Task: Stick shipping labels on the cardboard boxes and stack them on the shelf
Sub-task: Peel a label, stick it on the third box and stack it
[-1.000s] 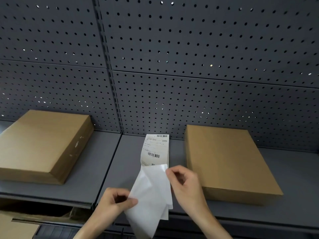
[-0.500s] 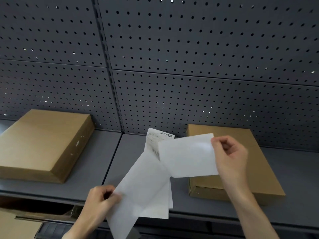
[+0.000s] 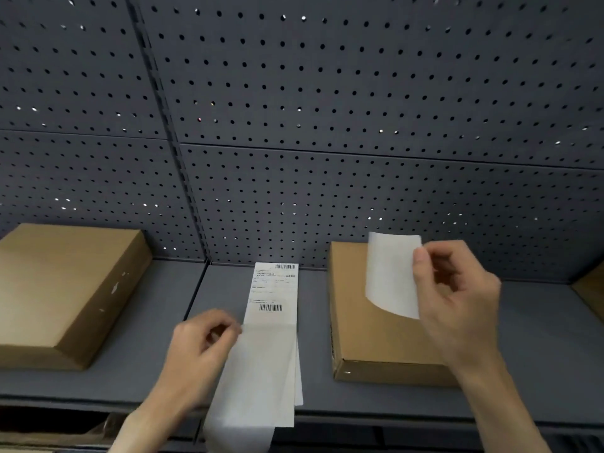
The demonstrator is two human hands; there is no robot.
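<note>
A right hand (image 3: pixel 457 299) pinches one peeled label (image 3: pixel 392 276) by its edge, blank side toward the camera, above the middle cardboard box (image 3: pixel 366 338); it seems best lowered flat and smoothed from one edge to avoid creases. The left hand (image 3: pixel 199 351) pinches the strip of label backing (image 3: pixel 261 371), one printed label (image 3: pixel 273 292) left on it. Two full boxes sit on the grey shelf (image 3: pixel 157 322), with a third's corner (image 3: pixel 590 299) at far right.

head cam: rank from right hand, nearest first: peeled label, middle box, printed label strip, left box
1. peeled label: pinched in the right hand.
2. middle box: directly under it.
3. printed label strip: centre of shelf, by the left hand.
4. left box: far left.
</note>
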